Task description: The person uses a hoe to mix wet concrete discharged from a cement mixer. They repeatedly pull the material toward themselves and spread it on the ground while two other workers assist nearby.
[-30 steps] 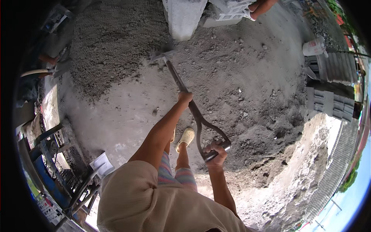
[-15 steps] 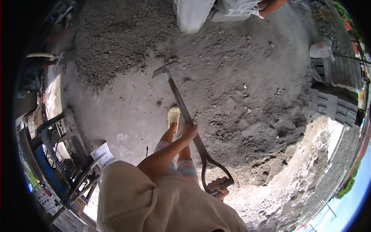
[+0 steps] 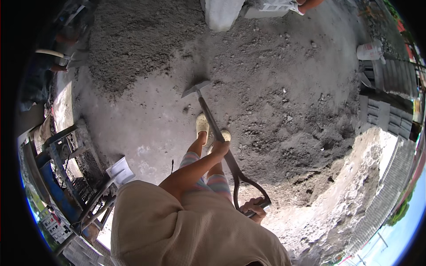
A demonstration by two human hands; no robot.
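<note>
Your left hand [image 3: 221, 148], near the centre of the frame, has its grip wrapped around the shaft of a shovel [image 3: 211, 117], while your right hand [image 3: 254, 207], lower and to the right, has its grip curled around the crossbar of the same shovel's forked handle. The shovel slants from the lower right of centre up to its blade [image 3: 195, 90], which sits above the middle of the frame over the grey ground [image 3: 128, 133]; you cannot tell from here whether the blade's edge touches it. Your cream clogs [image 3: 202, 125] show beside the shaft, one to its left and the other partly behind it, below your striped shorts [image 3: 217, 182]. A broad heap of dark, crumbly sand [image 3: 133, 40] fills the upper left, and loose rubble [image 3: 293, 137] spreads across the right of centre. At the top stands a pale concrete post [image 3: 223, 15], with a grey block [image 3: 266, 11] just beside it and another person's white shoe [image 3: 296, 6] near that. A white bucket [image 3: 369, 51] is at the upper right, above a stack of grey blocks [image 3: 388, 117]. At the lower left you have a second shovel [image 3: 120, 171], its pale blade tilted up near your shoulder.
</note>
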